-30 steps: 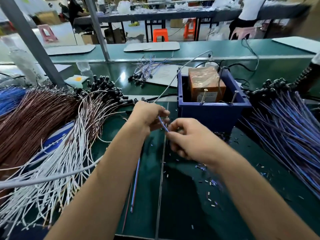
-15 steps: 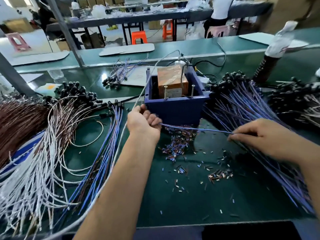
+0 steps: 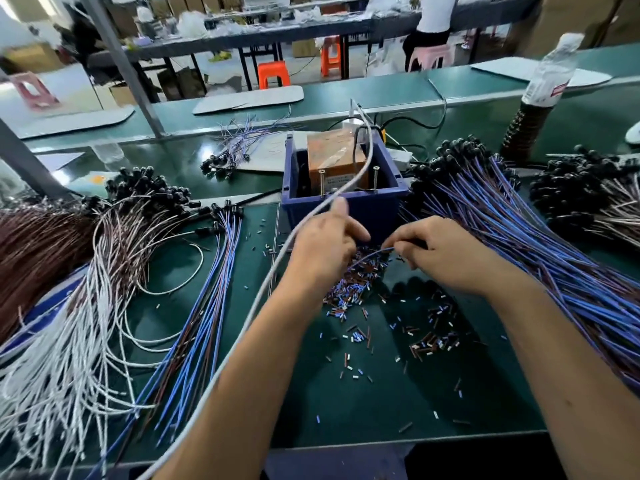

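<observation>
- At the bottom centre, nearest: green worktop (image 3: 346,410), dotted with short loose bits of sleeving.
- Lower left: fanned white wires (image 3: 69,358). Just right of them lies a sheaf of blue leads (image 3: 204,317) ending in black caps. A grey cable (image 3: 263,292) slants from the bottom edge up towards the centre.
- Centre, just below both hands: dense scrap heap (image 3: 349,289) of blue, brown and white pieces.
- Left hand (image 3: 322,247) at centre, fingers curled over the left end of the blue wire (image 3: 372,254), index finger lifted towards the box.
- Right hand (image 3: 446,258) just to the right, thumb and fingertips pinching the same wire. Wire arches between the two hands, above the scrap heap.
- Right side: thick blue bundle (image 3: 526,251) sweeping from centre right to the lower right corner, partly under the right forearm.
- Just behind the hands: dark blue box (image 3: 346,207), holding an orange-brown block (image 3: 332,157) and two upright screws.
- Middle left: brown wires (image 3: 34,251).
- Upper right: plastic bottle (image 3: 550,74), standing upright.
- Top centre, farthest: orange stool (image 3: 273,74) on the floor.
</observation>
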A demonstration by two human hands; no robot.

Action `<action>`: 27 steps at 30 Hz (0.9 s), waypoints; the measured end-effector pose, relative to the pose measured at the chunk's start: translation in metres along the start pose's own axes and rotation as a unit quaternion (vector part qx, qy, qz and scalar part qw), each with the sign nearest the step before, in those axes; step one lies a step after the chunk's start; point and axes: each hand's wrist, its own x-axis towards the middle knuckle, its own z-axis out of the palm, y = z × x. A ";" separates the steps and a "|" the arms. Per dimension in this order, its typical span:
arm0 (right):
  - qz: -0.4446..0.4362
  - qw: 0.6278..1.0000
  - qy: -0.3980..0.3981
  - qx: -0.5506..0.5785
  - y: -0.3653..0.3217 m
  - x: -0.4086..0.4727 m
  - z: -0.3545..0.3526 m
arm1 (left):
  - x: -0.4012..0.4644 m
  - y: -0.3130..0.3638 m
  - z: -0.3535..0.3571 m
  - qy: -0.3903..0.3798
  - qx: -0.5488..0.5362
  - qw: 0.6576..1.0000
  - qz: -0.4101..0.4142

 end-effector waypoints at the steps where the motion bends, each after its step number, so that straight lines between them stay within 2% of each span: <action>1: -0.005 1.000 0.002 -0.001 0.001 0.000 0.000 | 0.002 0.003 -0.008 -0.017 -0.131 0.989 -0.065; 3: -0.013 1.000 0.002 0.003 0.002 0.000 0.001 | 0.005 0.009 -0.028 -0.045 -0.312 0.937 -0.154; 5: -0.017 1.000 0.000 0.016 0.001 0.001 0.002 | 0.007 0.016 -0.043 -0.064 -0.391 0.898 -0.191; 7: -0.026 0.999 -0.007 0.018 -0.003 0.001 0.003 | 0.006 0.022 -0.052 -0.055 -0.413 0.886 -0.205; 9: -0.039 0.999 -0.014 0.023 -0.008 0.002 0.004 | 0.003 0.024 -0.056 -0.059 -0.402 0.890 -0.209; 11: -0.046 0.998 -0.004 0.036 -0.012 0.003 0.005 | -0.004 0.021 -0.054 -0.108 -0.326 0.913 -0.220; 13: -0.051 0.997 0.013 0.049 -0.016 0.006 0.006 | -0.013 0.013 -0.048 -0.186 -0.179 0.938 -0.230; 15: -0.055 0.997 0.018 0.049 -0.018 0.008 0.008 | -0.020 0.006 -0.042 -0.251 -0.049 0.940 -0.224; 16: -0.058 0.997 0.019 0.045 -0.019 0.009 0.009 | -0.021 0.004 -0.040 -0.267 -0.019 0.939 -0.214; 19: -0.071 0.996 0.031 0.043 -0.014 0.011 0.009 | -0.015 0.005 -0.035 -0.235 -0.051 0.960 -0.142; 21: -0.077 0.993 0.036 0.079 -0.012 0.015 0.009 | -0.008 0.008 -0.028 -0.148 -0.066 0.985 -0.056; 22: -0.080 0.990 0.036 0.109 -0.012 0.018 0.011 | -0.005 0.009 -0.022 -0.093 -0.015 0.996 0.003; 23: -0.083 0.986 0.037 0.137 -0.012 0.020 0.013 | -0.003 0.008 -0.017 -0.037 0.092 0.992 0.075; 24: -0.089 0.983 0.039 0.159 -0.011 0.020 0.016 | -0.001 0.004 -0.011 0.009 0.233 0.962 0.143; 25: -0.097 0.979 0.043 0.173 -0.009 0.020 0.019 | -0.001 0.001 -0.006 0.040 0.352 0.917 0.185; 26: -0.105 0.976 0.047 0.184 -0.007 0.018 0.022 | -0.002 -0.003 -0.001 0.055 0.417 0.883 0.209; 27: -0.108 0.973 0.053 0.195 -0.004 0.017 0.025 | -0.003 -0.007 0.002 0.053 0.435 0.871 0.222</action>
